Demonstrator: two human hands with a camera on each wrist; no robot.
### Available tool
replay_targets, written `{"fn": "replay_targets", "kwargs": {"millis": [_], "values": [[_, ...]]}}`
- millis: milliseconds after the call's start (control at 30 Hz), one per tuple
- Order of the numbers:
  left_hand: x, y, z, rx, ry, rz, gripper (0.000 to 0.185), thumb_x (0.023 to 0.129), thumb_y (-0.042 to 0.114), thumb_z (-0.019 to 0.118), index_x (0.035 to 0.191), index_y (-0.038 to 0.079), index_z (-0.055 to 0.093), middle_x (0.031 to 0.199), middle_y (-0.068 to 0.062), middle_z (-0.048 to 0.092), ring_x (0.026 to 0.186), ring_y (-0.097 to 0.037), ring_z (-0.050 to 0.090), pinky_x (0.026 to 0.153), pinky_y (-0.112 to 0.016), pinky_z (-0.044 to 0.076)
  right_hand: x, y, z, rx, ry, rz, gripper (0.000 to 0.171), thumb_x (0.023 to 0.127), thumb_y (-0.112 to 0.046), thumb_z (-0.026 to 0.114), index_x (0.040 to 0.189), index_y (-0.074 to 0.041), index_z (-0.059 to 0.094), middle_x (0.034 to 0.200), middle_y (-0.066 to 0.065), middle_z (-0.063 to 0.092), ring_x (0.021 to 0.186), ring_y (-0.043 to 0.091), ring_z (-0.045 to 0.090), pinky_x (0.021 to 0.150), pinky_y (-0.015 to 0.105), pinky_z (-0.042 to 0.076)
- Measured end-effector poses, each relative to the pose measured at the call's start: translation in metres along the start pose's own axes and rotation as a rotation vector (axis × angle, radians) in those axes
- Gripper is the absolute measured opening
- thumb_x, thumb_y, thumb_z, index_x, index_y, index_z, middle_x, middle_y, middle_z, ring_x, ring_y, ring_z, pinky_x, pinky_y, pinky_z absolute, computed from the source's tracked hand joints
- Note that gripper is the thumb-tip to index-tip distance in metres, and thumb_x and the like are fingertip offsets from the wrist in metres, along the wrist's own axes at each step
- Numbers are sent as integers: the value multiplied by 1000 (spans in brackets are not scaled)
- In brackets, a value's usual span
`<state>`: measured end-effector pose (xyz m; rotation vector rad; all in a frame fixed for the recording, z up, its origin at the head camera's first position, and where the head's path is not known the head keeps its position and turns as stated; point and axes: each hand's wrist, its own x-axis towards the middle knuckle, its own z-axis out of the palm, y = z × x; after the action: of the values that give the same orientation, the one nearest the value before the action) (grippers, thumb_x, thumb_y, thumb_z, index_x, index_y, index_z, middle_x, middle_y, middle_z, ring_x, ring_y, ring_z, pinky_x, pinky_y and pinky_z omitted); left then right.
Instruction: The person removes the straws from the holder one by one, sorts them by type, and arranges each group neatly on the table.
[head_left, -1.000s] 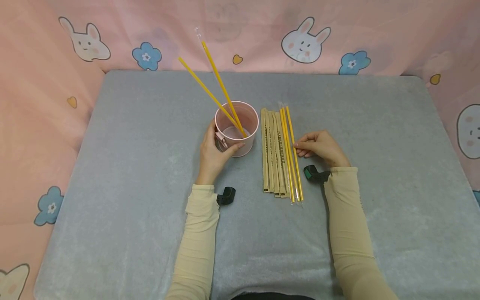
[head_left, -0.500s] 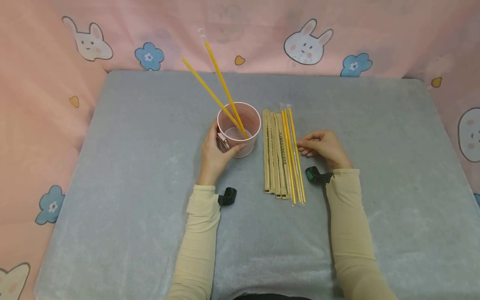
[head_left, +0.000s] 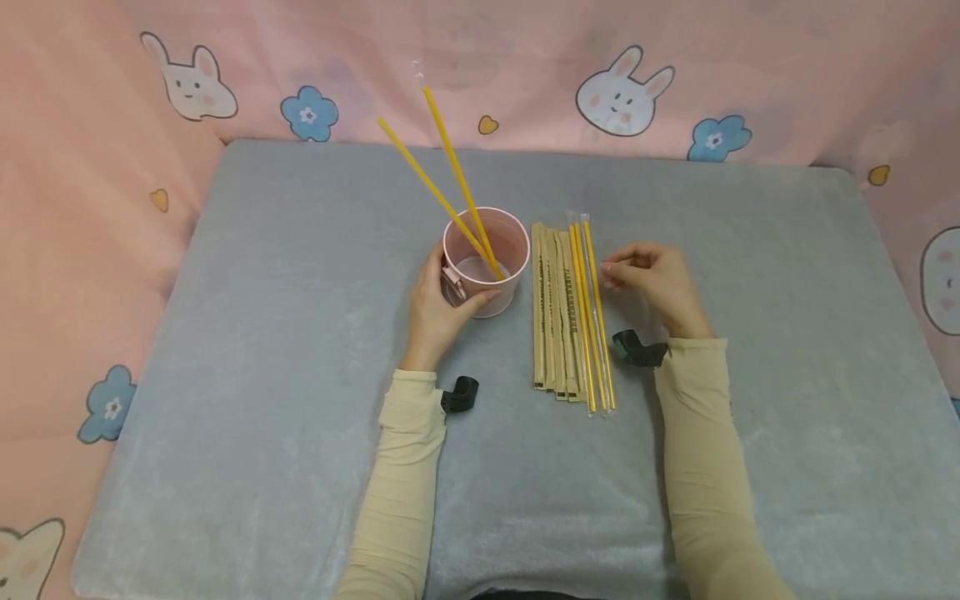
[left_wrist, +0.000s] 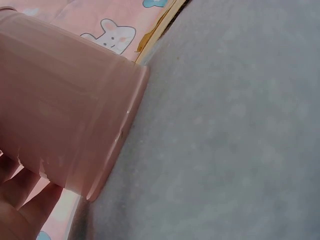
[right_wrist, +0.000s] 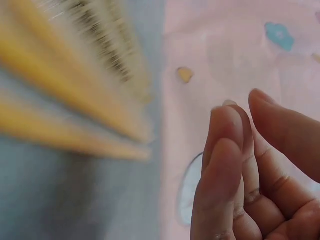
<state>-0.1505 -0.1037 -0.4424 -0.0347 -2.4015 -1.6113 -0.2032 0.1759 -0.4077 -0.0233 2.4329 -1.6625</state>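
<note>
On the left side of a pink bucket [head_left: 512, 292], my left hand [head_left: 435, 323] grips its wall, thumb in front and fingers behind. Two yellow straws [head_left: 442, 200] lean out of the bucket towards the back left; one shows a clear wrapper end. To the right of the bucket lie several paper-wrapped straws [head_left: 551, 317] and, beside them, a few yellow straws in clear wrappers [head_left: 599, 317]. My right hand [head_left: 654, 285] hovers just right of these. In the right wrist view its thumb and bent fingers [right_wrist: 220, 165] stand apart, with nothing between them.
A grey cloth-covered table [head_left: 300, 275] lies under everything. Behind and at both sides hangs a pink curtain [head_left: 517, 50] with rabbits and flowers. Each wrist carries a black camera mount [head_left: 639, 348].
My right hand has drawn back from the outermost yellow straw, its thumb and fingers parting. The left hand keeps its hold on the bucket. The head view has shifted slightly.
</note>
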Motion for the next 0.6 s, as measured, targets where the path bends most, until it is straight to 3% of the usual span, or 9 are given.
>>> {"fn": "replay_targets", "kwargs": {"millis": [200,600], "values": [[0,-2,0,-15,-5,16,92,68,22,86,143,4,35,136,-15,47,124,-25,45,104,-33,35,2,-33,9,-6,-2,-96,21,86,-12,69,99,5,68,81,0,69,75,23,66,70,30,55],[0,-1,0,-18,-14,0,94,68,22,86,144,5,34,137,-15,46,125,-25,44,105,-34,34,19,-87,52,89,-108,-262,14,83,-5,71,95,3,69,84,7,67,73,20,64,67,29,54]]}}
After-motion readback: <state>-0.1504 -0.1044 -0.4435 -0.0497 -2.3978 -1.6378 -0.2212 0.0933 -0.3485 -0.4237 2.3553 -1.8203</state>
